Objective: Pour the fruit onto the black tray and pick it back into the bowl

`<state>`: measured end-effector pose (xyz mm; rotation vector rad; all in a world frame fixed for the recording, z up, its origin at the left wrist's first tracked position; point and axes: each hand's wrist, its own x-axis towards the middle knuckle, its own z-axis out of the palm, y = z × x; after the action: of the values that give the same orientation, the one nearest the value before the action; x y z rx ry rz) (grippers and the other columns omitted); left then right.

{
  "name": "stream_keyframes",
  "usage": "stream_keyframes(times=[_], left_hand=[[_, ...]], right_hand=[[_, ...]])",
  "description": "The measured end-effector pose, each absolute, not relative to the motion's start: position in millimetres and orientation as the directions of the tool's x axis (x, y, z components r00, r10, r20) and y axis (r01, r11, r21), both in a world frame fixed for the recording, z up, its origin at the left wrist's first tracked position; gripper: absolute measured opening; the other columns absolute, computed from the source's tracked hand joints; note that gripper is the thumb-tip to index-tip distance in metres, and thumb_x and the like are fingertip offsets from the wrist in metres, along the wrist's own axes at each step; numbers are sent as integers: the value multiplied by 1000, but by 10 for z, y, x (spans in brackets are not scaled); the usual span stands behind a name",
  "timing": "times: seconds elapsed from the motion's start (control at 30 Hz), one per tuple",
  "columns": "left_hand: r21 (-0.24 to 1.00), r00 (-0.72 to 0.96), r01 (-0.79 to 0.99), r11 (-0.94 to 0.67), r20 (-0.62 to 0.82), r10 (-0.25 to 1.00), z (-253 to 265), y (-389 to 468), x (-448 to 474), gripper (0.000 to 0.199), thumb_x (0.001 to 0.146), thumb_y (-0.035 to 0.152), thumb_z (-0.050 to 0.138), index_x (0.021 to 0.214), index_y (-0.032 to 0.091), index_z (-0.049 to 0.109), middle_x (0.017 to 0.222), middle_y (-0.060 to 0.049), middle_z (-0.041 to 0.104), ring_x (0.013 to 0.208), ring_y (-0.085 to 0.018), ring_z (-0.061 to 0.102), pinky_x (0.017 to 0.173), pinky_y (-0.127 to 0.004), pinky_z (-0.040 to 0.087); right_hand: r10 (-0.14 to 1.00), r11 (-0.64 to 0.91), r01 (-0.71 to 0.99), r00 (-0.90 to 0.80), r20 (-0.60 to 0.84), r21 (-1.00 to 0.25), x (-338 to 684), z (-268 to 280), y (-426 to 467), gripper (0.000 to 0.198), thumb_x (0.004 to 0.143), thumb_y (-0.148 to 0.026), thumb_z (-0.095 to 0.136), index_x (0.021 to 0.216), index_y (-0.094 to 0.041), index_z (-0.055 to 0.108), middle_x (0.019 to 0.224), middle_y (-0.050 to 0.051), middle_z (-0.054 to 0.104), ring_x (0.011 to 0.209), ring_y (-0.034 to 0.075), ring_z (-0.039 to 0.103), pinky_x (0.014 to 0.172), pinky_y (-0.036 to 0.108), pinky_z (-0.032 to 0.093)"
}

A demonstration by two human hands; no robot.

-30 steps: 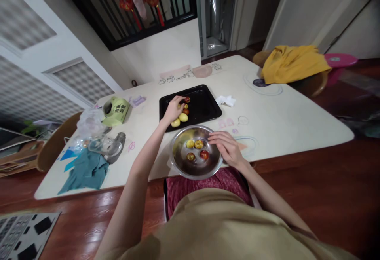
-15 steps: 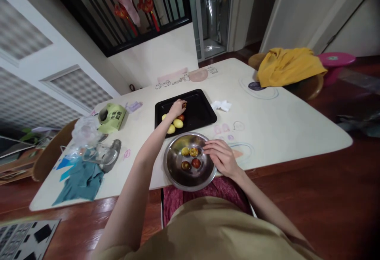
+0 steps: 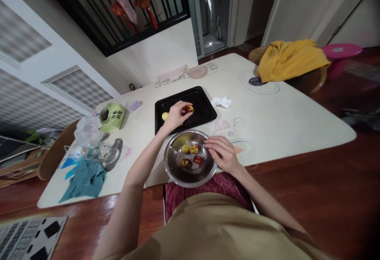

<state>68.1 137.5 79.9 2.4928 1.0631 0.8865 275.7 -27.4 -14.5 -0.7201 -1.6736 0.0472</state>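
Note:
My left hand (image 3: 177,116) is over the black baking tray (image 3: 204,111), thumb and fingers closed around a small, shiny red-and-yellow round piece (image 3: 189,110), whose kind is not clear. A pale yellow round piece (image 3: 165,116) lies left of the hand; the hand and wrist hide the tray behind them. In front of the tray, the steel bowl (image 3: 172,173) overhangs the table's near edge. It holds several small round pieces, among them a yellow one (image 3: 185,149) and a dark red one (image 3: 198,160). At the bowl's right rim, my right hand (image 3: 222,153) has its fingers stretched over the edge, holding nothing visible.
A crumpled white tissue (image 3: 221,102) lies right of the tray. On the table's left are a green packet (image 3: 113,116), a clear plastic bag (image 3: 88,130), a clear pitcher (image 3: 107,154) and a teal cloth (image 3: 86,179). A yellow cloth (image 3: 292,61) covers a chair at the right.
My left hand has come slightly nearer and now covers the yellow and red pieces that showed beneath it. A red-and-yellow piece shows at its fingertips. My right hand stays by the bowl.

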Motion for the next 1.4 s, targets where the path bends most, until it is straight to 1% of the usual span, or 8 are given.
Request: stream_keyframes(times=[0.13,0.27,0.4,0.53,0.77,0.93,1.13,1.4], left_hand=[[556,601,423,-716,420,681,918,545,649,32,93,22,81,124,19,74,116,-10,75,105,-21,73,90,-34,64],[623,602,363,-692,410,685,890,-33,584,35,94,27,81,128,21,73,119,-12,76,108,-24,75,94,-37,64],[750,505,322,-578,381,775,741,-303,530,37,92,32,84,126,19,73,113,-11,78,96,-21,78,85,-33,68],[817,446,260,-514,371,815,615,-413,473,43,91,36,85,128,18,71,115,-11,80,96,-21,80,86,-33,69],[602,432,294,-742,609,665,422,-296,141,19,105,27,66,118,19,77,120,-12,81,123,-26,74,109,-47,60],[572,470,208,-793,653,594,148,-218,-38,38,113,33,44,114,19,79,121,-15,80,127,-28,72,108,-53,58],[501,569,221,-836,630,528,40,-207,-62,48,113,40,36,116,21,80,122,-13,81,124,-28,74,106,-51,57],[464,590,234,-854,630,505,40,-203,-69,51,114,36,32,115,21,81,117,-12,84,120,-27,76,100,-48,56]], right_hand=[[480,769,478,6,877,-424,2746,-59,-342,36,99,-12,67,132,-24,74,115,12,80,103,26,78,87,45,67],[446,803,492,-123,886,-336,2690,57,-463,53,99,-15,71,150,-27,63,125,12,78,108,26,78,91,43,69],[431,808,523,-215,876,-269,2600,130,-555,57,100,-11,68,155,-25,59,121,12,78,107,25,78,91,41,69],[483,812,490,-263,835,-316,2541,185,-608,54,103,-14,65,154,-25,57,122,12,77,110,26,77,93,42,69],[674,692,539,-247,696,-479,2653,241,-599,38,103,-22,66,141,-26,66,125,12,74,115,27,74,101,45,67],[764,626,577,-321,559,-524,2764,234,-570,33,103,-23,65,135,-28,69,125,11,74,114,28,75,100,48,67],[794,607,595,-427,432,-526,2775,328,-555,35,97,-12,65,129,-26,70,121,10,75,110,29,76,97,49,67],[824,563,678,-504,259,-473,2629,312,-429,32,86,1,70,109,-21,72,105,8,76,101,28,75,89,45,64]])
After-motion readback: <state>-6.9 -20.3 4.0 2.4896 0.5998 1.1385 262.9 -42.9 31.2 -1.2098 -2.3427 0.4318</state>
